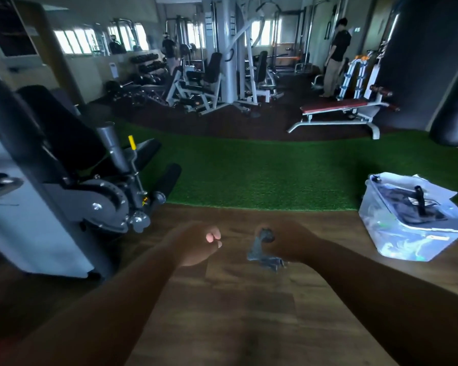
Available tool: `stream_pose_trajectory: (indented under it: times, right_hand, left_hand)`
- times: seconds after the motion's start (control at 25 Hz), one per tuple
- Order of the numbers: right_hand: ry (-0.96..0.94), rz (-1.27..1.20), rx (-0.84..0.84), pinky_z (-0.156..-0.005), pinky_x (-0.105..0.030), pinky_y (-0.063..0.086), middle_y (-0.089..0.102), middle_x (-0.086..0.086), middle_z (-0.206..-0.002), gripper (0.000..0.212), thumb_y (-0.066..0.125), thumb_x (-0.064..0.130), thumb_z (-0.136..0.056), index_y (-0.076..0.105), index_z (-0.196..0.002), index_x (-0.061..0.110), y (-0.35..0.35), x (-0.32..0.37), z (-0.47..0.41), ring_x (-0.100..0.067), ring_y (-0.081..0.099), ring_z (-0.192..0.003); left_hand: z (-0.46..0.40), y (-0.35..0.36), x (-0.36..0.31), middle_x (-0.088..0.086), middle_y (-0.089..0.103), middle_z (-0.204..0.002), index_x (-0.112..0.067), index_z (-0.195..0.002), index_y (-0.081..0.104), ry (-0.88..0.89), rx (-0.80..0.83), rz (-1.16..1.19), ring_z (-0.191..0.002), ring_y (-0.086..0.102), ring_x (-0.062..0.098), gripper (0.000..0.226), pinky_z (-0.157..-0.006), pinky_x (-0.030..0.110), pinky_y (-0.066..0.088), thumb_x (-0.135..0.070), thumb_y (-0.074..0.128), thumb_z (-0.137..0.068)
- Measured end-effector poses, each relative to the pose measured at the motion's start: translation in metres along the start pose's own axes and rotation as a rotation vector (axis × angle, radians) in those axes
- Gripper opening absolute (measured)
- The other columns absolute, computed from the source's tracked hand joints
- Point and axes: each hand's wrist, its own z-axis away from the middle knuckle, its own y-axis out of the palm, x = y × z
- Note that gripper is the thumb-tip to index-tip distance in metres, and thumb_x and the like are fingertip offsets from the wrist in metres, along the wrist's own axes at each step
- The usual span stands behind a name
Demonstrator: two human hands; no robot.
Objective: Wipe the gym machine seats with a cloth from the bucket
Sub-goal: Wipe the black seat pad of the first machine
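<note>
Carrying stage: right hand [291,240] gripping grey cloth [262,250], dangling over wood floor; left hand [201,243] curled, empty. Bucket [407,233] right, seat [64,133] left. Next, probably: reach seat, wipe.

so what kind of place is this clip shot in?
A gym, almost certainly. A dumbbell rack stands against the far wall, white cable machines fill the middle, and a red bench sits beyond the green turf. A black padded seat machine is close on the left.
</note>
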Motion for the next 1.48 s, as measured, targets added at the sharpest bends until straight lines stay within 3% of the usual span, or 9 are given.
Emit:
stream_pose_trajectory:
  times: [0.16, 0.32, 0.56, 0.68, 0.8, 0.92, 1.16, 1.48]
  right_hand:
    - [0.044, -0.047, -0.04, -0.069, -0.026, 0.05, 0.068, 0.006, -0.083, 0.022, 0.065, 0.017, -0.078, 0.07, -0.097, 0.026, -0.037, -0.035, -0.099, -0.014, 0.063, -0.075]
    - [0.023, -0.046, -0.047, -0.059, -0.018, 0.04, 0.063, 0.01, -0.08, 0.021, 0.066, 0.016, -0.08, 0.069, -0.096, 0.028, -0.066, -0.089, -0.195, -0.006, 0.058, -0.069]
    - [-0.081, -0.017, 0.003, -0.067, -0.028, 0.049, 0.067, 0.003, -0.084, 0.018, 0.066, 0.016, -0.08, 0.067, -0.095, 0.026, -0.119, -0.182, -0.344, -0.018, 0.064, -0.075]
    - [-0.135, -0.031, 0.041, -0.062, -0.033, 0.053, 0.066, 0.002, -0.083, 0.018, 0.066, 0.015, -0.082, 0.067, -0.099, 0.023, -0.145, -0.211, -0.412, -0.016, 0.064, -0.067]
    - [-0.173, -0.05, 0.082, -0.055, -0.03, 0.05, 0.065, 0.004, -0.081, 0.019, 0.066, 0.015, -0.084, 0.066, -0.101, 0.024, -0.16, -0.227, -0.48, -0.009, 0.058, -0.058]
    - [-0.208, -0.062, 0.11, -0.059, -0.031, 0.05, 0.066, 0.003, -0.086, 0.02, 0.065, 0.017, -0.086, 0.066, -0.104, 0.024, -0.161, -0.232, -0.555, -0.01, 0.061, -0.062]
    - [-0.24, -0.071, 0.129, -0.05, -0.022, 0.047, 0.066, 0.008, -0.083, 0.018, 0.065, 0.018, -0.086, 0.065, -0.101, 0.029, -0.15, -0.208, -0.733, -0.005, 0.06, -0.055]
    - [-0.332, -0.148, 0.199, -0.049, -0.029, 0.045, 0.067, 0.0, -0.081, 0.017, 0.063, 0.019, -0.089, 0.061, -0.102, 0.03, -0.133, -0.133, -0.956, -0.007, 0.053, -0.05]
  left_hand:
    - [-0.116, -0.028, 0.016, -0.017, 0.067, -0.1, -0.04, -0.105, 0.064, 0.025, 0.014, -0.014, -0.091, 0.062, 0.007, 0.024, -0.083, 0.033, 0.052, -0.053, 0.058, -0.086]
    - [-0.227, -0.037, 0.022, -0.015, 0.067, -0.103, -0.037, -0.106, 0.065, 0.038, 0.005, 0.001, -0.091, 0.061, 0.008, 0.023, -0.082, 0.032, 0.052, -0.051, 0.059, -0.088]
    - [-0.389, -0.034, 0.023, -0.015, 0.068, -0.101, -0.034, -0.106, 0.065, -0.034, -0.033, 0.036, -0.09, 0.062, 0.008, 0.023, -0.084, 0.036, 0.054, -0.049, 0.057, -0.09]
    - [-0.456, -0.038, 0.028, -0.016, 0.068, -0.099, -0.034, -0.107, 0.066, -0.075, -0.064, 0.098, -0.087, 0.063, 0.004, 0.022, -0.082, 0.036, 0.055, -0.047, 0.059, -0.091]
    - [-0.509, -0.047, 0.043, -0.017, 0.068, -0.099, -0.034, -0.108, 0.066, -0.12, -0.075, 0.114, -0.087, 0.063, 0.003, 0.022, -0.083, 0.037, 0.055, -0.047, 0.059, -0.09]
    - [-0.559, -0.059, 0.077, -0.015, 0.068, -0.103, -0.036, -0.11, 0.065, -0.178, -0.063, 0.102, -0.092, 0.063, 0.006, 0.023, -0.085, 0.039, 0.054, -0.047, 0.06, -0.091]
    - [-0.674, -0.11, 0.188, -0.007, 0.068, -0.112, -0.031, -0.115, 0.065, -0.216, -0.065, 0.019, -0.098, 0.063, 0.014, 0.026, -0.088, 0.038, 0.053, -0.045, 0.056, -0.095]
    - [-0.79, -0.184, 0.343, -0.011, 0.066, -0.11, -0.037, -0.11, 0.063, -0.28, -0.08, 0.01, -0.099, 0.062, 0.013, 0.022, -0.088, 0.036, 0.051, -0.048, 0.058, -0.092]
